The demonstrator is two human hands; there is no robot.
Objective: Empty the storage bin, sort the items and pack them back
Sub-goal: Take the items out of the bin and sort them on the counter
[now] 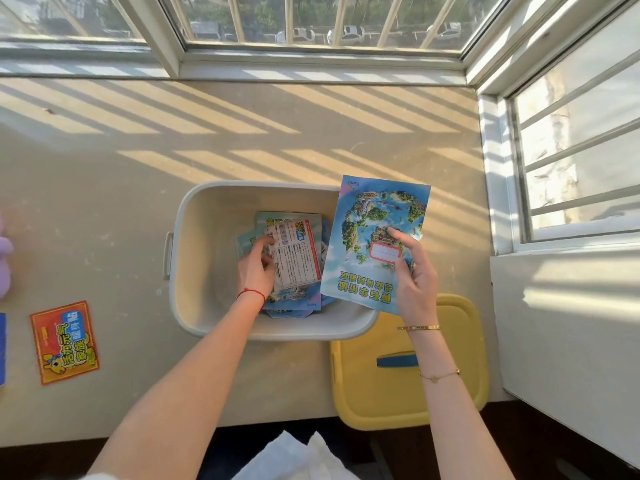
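Seen from the head camera, looking down onto a beige counter (104, 188) striped with sunlight from barred windows (311, 19) behind and to the right.

Near the middle, a cream storage bin (194, 306), open on top, with a handle on its left wall. Inside, a loose pile of blue pamphlets (294, 299) lying flat on the bottom, and on top of them a white printed sheet (298, 258) with red edging.

Left hand (254, 266), red cord at the wrist, reaching down into the bin; grip pinched on the left edge of the white printed sheet, fingers curled over it and touching the pile beneath.

Right hand (414, 278), bracelets on the wrist and forearm, held above the bin's right rim; grip clasped on a blue booklet (370, 237) with an island picture and a red-framed label, thumb across the cover, fingers behind. Booklet tilted, overlapping the bin's right rim and hiding that part of it.

Just beyond the bin's near right corner, a yellow lid (460, 403) with a blue handle (398, 360), lying flat and jutting past the counter's front edge; partly hidden by the right forearm.

Well apart to the left, a red and orange packet (64, 341) flat on the counter. At the far left edge, part of something purple (4, 258) and a blue sliver (2, 348), both cut off by the frame. Below the counter's front edge, white cloth (294, 459).
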